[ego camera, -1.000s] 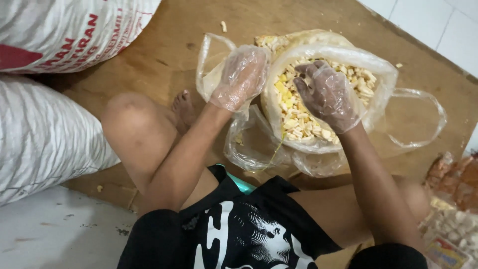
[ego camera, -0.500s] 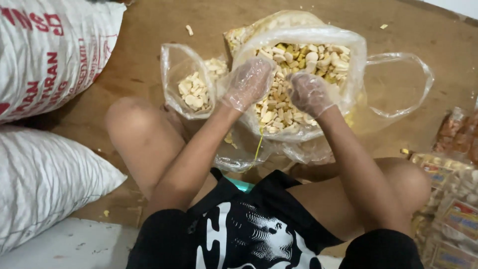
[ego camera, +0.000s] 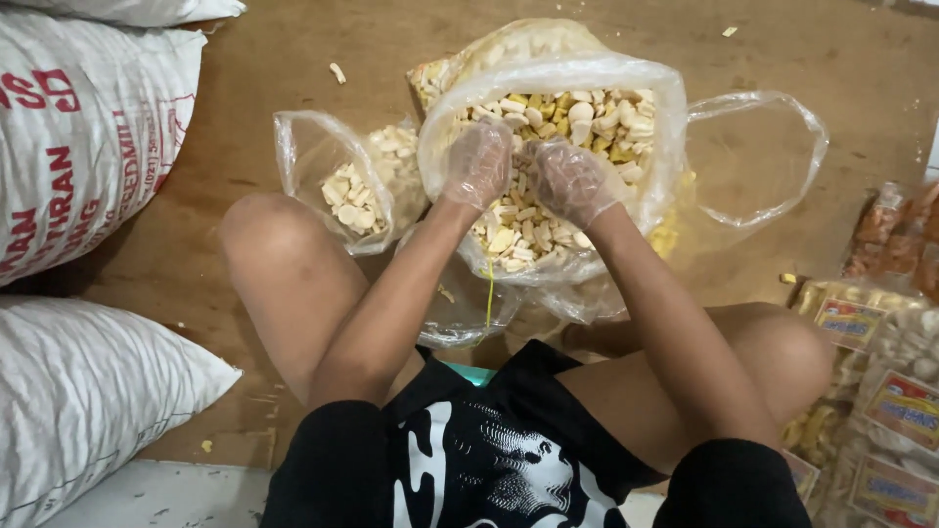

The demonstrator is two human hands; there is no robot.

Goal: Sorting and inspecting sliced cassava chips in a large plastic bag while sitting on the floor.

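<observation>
Your fingers are curled down into the crackers inside the large clear bag [ego camera: 548, 176], both hands in thin plastic gloves; the left hand [ego camera: 477, 164] has its fingers bunched together over the pile, and the right hand [ego camera: 572, 181] is cupped the same way just beside it, though you cannot tell whether either has actually closed on any pieces.

Largest first: white woven sacks [ego camera: 78, 147] lie stacked at the left on the brown floor [ego camera: 293, 68]. The large clear bag stands open in the middle, far of your knees, heaped with pale and yellow crackers [ego camera: 597, 112]. A smaller clear bag [ego camera: 342, 181], part full of the same pieces, sits touching its left side. Packed snack packets [ego camera: 880, 372] lie at the right. One stray crumb [ego camera: 337, 72] rests far left.

The crackers look light, dry and brittle, so scoop loosely rather than squeeze. The bag film is soft and slippery; take it by the rolled rim.

Your forearms run forward from between raised knees, converging, wrists bent down.
</observation>
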